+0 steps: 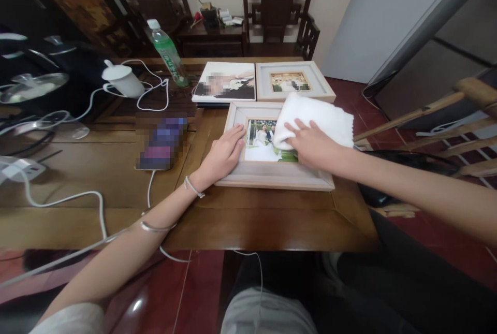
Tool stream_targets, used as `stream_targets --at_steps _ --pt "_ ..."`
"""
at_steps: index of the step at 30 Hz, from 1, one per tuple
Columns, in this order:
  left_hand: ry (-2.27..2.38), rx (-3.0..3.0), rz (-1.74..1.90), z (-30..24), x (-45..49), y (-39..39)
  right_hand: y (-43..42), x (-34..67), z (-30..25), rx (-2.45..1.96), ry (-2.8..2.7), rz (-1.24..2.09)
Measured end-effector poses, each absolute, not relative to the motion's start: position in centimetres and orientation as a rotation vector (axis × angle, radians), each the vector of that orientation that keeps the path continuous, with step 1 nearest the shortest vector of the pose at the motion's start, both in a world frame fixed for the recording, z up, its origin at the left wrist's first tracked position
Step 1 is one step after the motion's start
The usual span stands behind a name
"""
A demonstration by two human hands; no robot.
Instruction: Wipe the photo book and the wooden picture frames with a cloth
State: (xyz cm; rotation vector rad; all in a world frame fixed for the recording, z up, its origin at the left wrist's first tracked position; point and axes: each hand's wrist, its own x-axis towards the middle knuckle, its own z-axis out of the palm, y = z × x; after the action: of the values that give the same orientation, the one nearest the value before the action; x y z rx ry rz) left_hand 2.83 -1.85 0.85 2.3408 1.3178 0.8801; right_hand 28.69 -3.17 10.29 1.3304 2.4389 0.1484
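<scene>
Photo frame (272,172) mid-pic, long axis L–R. L hand (224,157) flat on left side, nil held; R hand (309,143) part-spread atop cloth (330,116), right side, grip unclear.

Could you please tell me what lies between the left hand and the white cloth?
The head view shows part of the framed photo between the left hand and the white cloth.

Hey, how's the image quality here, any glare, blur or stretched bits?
Head view: a bright glint on the red floor tiles, a softer sheen on the wooden table; head view, left: mosaic blocks over the phone, glass lid rather soft; head view, upper part: green bottle leans, probably wide-angle distortion; head view, middle: right hand and white cloth fairly clear.
</scene>
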Motion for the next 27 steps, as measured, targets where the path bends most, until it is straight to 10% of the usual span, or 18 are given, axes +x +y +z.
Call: stream_targets --at_steps 11,27 --pt "1.326 2.346 0.845 1.4 3.0 -2.1 -11.3 26.0 12.5 1.117 2.695 -0.348" --pt "1.3 2.349 0.873 1.2 2.8 -1.8 0.5 28.9 9.0 1.314 2.505 0.244"
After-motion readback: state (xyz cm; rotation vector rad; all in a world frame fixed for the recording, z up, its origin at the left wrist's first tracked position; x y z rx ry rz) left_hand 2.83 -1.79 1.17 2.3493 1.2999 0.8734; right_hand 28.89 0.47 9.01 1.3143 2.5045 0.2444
